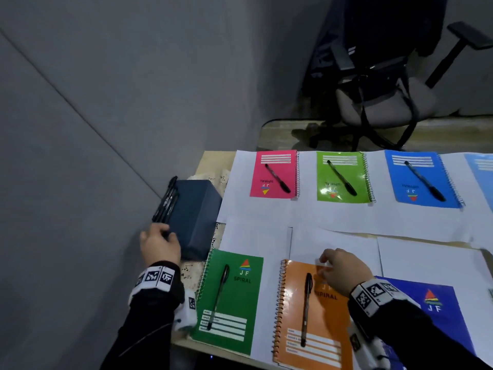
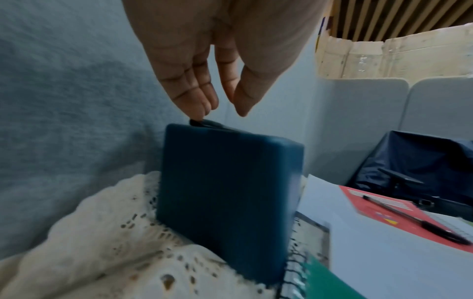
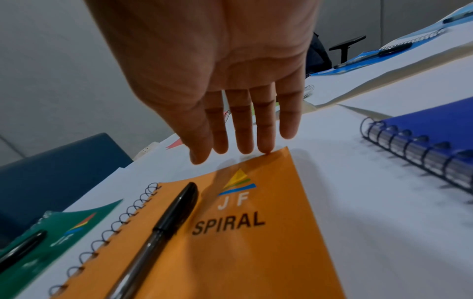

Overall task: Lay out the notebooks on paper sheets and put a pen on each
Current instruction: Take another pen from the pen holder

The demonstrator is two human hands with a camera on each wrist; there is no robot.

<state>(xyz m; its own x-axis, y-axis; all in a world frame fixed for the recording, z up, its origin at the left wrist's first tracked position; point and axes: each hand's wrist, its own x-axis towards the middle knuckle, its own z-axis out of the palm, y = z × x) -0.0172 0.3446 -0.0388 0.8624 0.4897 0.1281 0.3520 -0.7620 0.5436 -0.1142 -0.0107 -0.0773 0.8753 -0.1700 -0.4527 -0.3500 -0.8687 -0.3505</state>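
Note:
My left hand [image 1: 159, 243] reaches to the near end of several black pens [image 1: 166, 200] lying on top of a dark blue box [image 1: 194, 217]. In the left wrist view its straight fingertips [image 2: 202, 113] touch a pen [image 2: 207, 123] with the thumb apart. My right hand [image 1: 340, 268] lies open, and a fingertip [image 3: 266, 148] touches the top edge of the orange notebook [image 3: 243, 252]. That notebook bears a pen [image 1: 306, 308]. The green notebook [image 1: 232, 303] also bears a pen [image 1: 219, 295]. The dark blue notebook [image 1: 432, 311] shows no pen.
At the back, the pink [image 1: 272, 174], light green [image 1: 341, 180] and blue [image 1: 421, 180] notebooks each carry a pen on white sheets [image 1: 333, 241]. A light blue notebook [image 1: 484, 172] is cut off at the right. A lace cloth [image 2: 102, 232] lies under the box; an office chair [image 1: 386, 97] stands behind the table.

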